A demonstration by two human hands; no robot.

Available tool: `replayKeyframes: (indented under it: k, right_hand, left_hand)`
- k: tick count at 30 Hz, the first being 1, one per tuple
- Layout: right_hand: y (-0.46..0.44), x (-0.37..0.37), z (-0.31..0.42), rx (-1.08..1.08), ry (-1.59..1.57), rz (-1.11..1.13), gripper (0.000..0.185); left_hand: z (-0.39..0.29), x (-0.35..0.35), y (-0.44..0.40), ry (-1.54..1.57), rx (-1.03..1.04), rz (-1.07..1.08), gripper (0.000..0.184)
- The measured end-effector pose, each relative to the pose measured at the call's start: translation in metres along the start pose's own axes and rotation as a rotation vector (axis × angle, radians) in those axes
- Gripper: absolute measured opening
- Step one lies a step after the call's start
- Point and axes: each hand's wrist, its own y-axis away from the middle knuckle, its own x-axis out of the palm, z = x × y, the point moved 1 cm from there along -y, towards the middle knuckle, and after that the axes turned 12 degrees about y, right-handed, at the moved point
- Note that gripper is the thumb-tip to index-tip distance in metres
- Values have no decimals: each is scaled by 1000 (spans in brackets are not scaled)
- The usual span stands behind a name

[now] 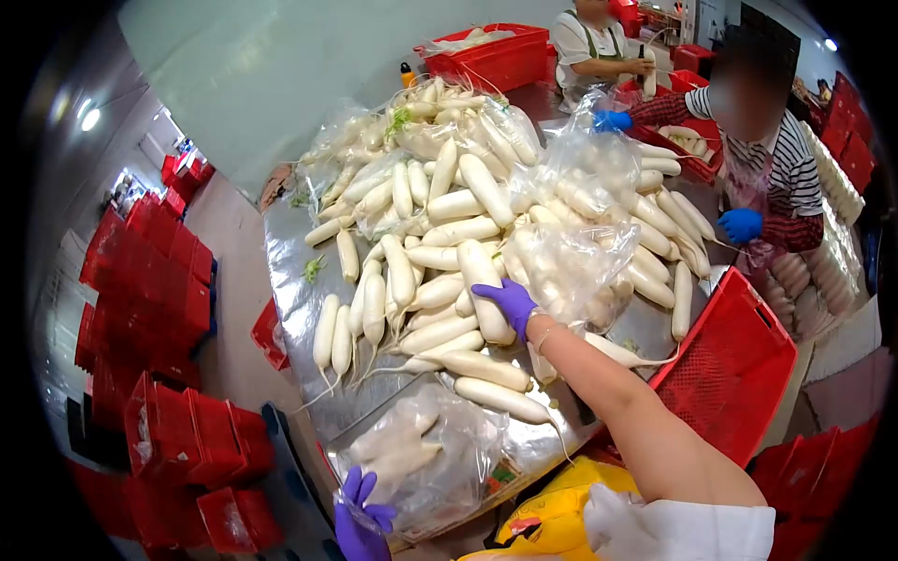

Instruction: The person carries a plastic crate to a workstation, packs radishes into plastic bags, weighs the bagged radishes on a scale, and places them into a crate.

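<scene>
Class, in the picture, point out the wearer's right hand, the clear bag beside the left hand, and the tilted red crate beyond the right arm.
Right hand (508, 305): head view, on the back of the purple glove.
Clear bag (460, 456): head view, on its crumpled plastic.
Red crate (728, 366): head view, on its bare inside.

A plump white radish (476, 267) lies beyond a crumpled, radish-filled clear bag (469, 455).

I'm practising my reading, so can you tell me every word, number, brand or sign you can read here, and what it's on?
There are no words, numbers, brands or signs I can read.
Yellow item at the bottom: a reddish mark, too blurred to tell if it's writing.
Clear plastic bag by the left hand: no letters I can make out.
Tilted red crate on the right: no readable label.
</scene>
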Motion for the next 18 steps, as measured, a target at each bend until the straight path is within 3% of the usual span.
replayKeyframes:
  k: [4, 6, 8, 9, 12, 13, 14, 16, 18]
  right_hand:
    - [-53, 2, 1, -36, 197, -178, 75]
    - [-79, 5, -1, -350, 293, -389, 89]
    - [-91, 13, -5, -374, 522, -404, 98]
    - [-79, 9, 11, -372, 640, -289, 99]
    - [-65, 5, -5, -493, 519, -229, 88]
    - [-35, -11, 7, -574, 456, -155, 76]
    - [-1, -34, 27, -565, 214, 16, 64]
    - [67, -90, 62, -746, 237, -138, 55]
    - [87, -148, 52, -762, 169, -404, 52]
  left_hand:
    - [-8, 29, -3, 76, -42, -161, 59]
    - [-15, 43, -5, 113, -84, -182, 58]
    - [-17, 55, -11, 32, -70, -158, 56]
    - [-17, 56, -13, -3, -101, -136, 56]
    - [-18, 86, -18, -132, -7, -146, 59]
    - [-14, 75, -26, 98, -91, -122, 63]
    - [-11, 68, -32, 83, -110, -88, 63]
    - [-6, 63, -45, 196, -61, -61, 66]
    - [-13, 85, -54, 134, -76, -150, 69]
